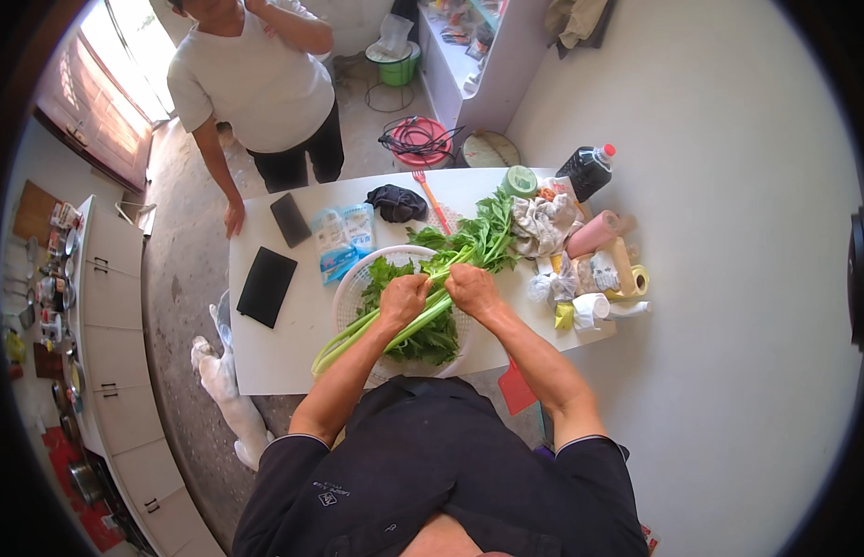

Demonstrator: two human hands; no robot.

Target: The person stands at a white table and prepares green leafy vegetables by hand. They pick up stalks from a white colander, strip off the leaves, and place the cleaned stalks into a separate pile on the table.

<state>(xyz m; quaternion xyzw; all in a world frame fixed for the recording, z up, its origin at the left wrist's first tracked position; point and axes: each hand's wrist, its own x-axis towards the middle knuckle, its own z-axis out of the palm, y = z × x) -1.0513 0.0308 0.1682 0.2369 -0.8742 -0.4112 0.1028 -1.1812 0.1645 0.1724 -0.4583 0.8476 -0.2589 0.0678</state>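
Observation:
Both fists are closed around long celery stalks [432, 313] above a white plastic colander basket [345, 296]. My left hand [404, 299] grips them over the basket's middle. Just right of it, my right hand [471, 285] holds the stalks close to their leafy end. The celery's leafy tops [498, 230] spread over the table towards the back right, while the pale stalk bases reach past the basket's left front rim. Inside the basket lie loose green celery leaves [432, 341], partly hidden by my left hand and the stalks.
The white table [313, 372] holds a black phone [290, 220], a black folder [267, 286], blue-white plastic packets [345, 240], a black cloth [397, 203] and an orange fork-shaped tool [432, 200]. Right are a crumpled cloth [543, 223] and a dark bottle [586, 173]. A person [258, 90] stands opposite; a dog [226, 397] lies left.

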